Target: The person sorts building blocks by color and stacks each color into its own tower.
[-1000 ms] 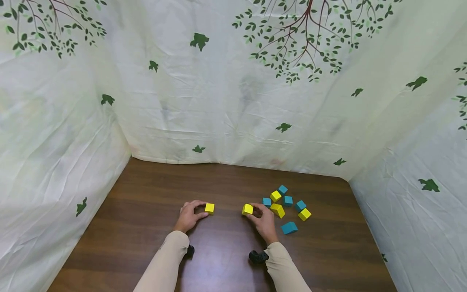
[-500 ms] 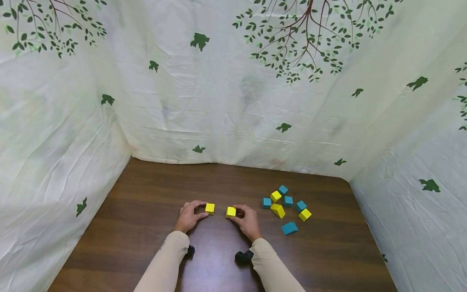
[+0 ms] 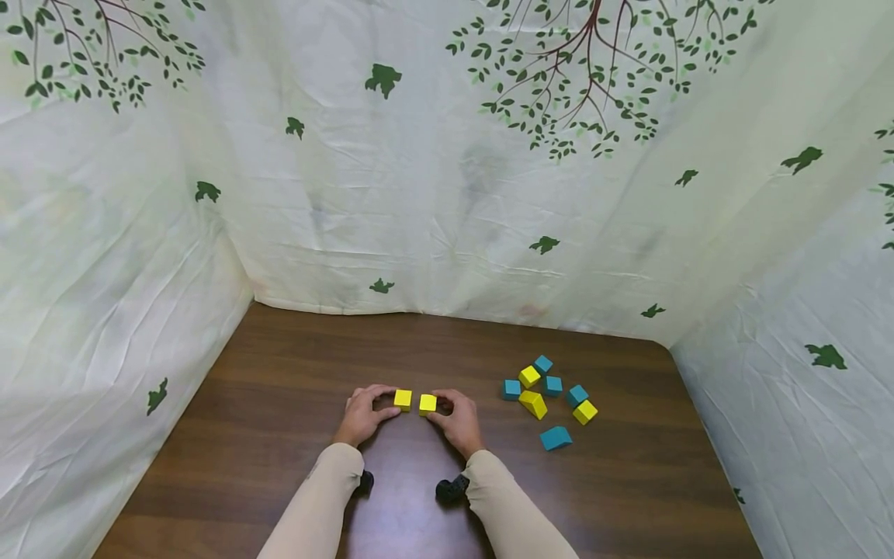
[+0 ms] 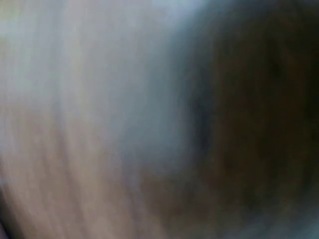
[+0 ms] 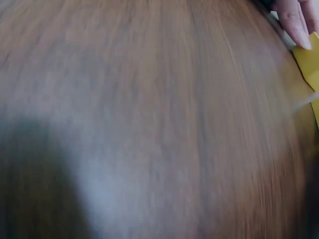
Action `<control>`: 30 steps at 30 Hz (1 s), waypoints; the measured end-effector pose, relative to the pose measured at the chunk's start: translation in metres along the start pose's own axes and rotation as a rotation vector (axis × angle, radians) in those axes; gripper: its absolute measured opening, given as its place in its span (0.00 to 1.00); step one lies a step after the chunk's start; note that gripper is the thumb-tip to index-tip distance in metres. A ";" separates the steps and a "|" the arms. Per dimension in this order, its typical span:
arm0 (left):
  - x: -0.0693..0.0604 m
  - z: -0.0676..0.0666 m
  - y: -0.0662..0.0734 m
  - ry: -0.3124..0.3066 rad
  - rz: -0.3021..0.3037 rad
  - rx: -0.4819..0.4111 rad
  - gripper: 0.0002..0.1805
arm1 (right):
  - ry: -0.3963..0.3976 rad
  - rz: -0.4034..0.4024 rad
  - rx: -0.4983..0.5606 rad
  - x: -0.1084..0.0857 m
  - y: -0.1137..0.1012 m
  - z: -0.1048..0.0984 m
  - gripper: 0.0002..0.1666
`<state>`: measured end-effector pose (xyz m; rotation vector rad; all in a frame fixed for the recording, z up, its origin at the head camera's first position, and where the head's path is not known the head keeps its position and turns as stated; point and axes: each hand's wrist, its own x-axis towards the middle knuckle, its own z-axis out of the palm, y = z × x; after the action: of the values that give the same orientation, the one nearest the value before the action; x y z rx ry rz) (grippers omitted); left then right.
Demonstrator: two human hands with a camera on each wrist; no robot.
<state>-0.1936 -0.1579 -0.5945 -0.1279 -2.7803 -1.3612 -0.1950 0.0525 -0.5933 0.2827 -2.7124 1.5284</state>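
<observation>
In the head view my left hand [image 3: 365, 414] pinches a yellow cube [image 3: 403, 400] between thumb and fingers at the middle of the table. Facing it, my right hand [image 3: 457, 421] pinches another yellow cube [image 3: 428, 404]. A narrow gap separates the two cubes. At the upper right edge of the right wrist view, fingertips [image 5: 294, 25] meet a yellow block [image 5: 309, 62], partly cut off. Only blur shows in the left wrist view.
Right of my hands lie several blue and yellow blocks, among them a yellow wedge-like block [image 3: 533, 404] and a larger blue block [image 3: 556, 438]. Everything stands on a brown wooden table [image 3: 314, 349]. A pale leaf-printed cloth [image 3: 447, 194] hangs around the back and sides.
My right hand has moved left with its yellow cube, bringing it close to the other one. The left hand and its cube have stayed in place.
</observation>
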 end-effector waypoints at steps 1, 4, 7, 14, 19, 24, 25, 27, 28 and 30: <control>0.000 0.000 0.000 0.001 0.001 0.001 0.18 | 0.003 -0.003 0.006 0.001 0.000 0.002 0.21; 0.001 -0.001 0.000 0.000 0.004 -0.002 0.18 | 0.015 -0.005 0.026 0.003 -0.001 0.006 0.21; 0.002 -0.001 -0.001 0.000 0.007 -0.001 0.19 | 0.034 -0.022 0.032 0.004 -0.002 0.009 0.22; 0.000 0.000 -0.002 0.005 0.013 0.013 0.18 | 0.048 -0.048 0.049 0.002 -0.006 0.013 0.22; -0.001 0.001 -0.003 0.003 0.015 0.012 0.18 | 0.052 -0.036 0.048 0.002 -0.006 0.014 0.22; -0.001 0.001 -0.003 0.000 0.012 0.007 0.19 | 0.061 -0.021 0.051 0.002 -0.006 0.015 0.22; 0.000 0.002 -0.004 0.000 0.012 0.008 0.19 | 0.062 -0.016 0.052 0.002 -0.007 0.015 0.22; 0.000 0.002 -0.004 0.003 0.015 0.009 0.19 | 0.062 -0.008 0.059 0.002 -0.008 0.015 0.22; 0.000 0.002 -0.004 0.005 0.017 0.009 0.19 | 0.063 -0.005 0.060 0.002 -0.008 0.015 0.22; 0.000 0.002 -0.004 0.009 0.021 0.009 0.19 | 0.065 0.002 0.060 0.002 -0.009 0.016 0.22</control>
<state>-0.1941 -0.1590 -0.5990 -0.1499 -2.7688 -1.3410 -0.1946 0.0340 -0.5933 0.2269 -2.6221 1.5927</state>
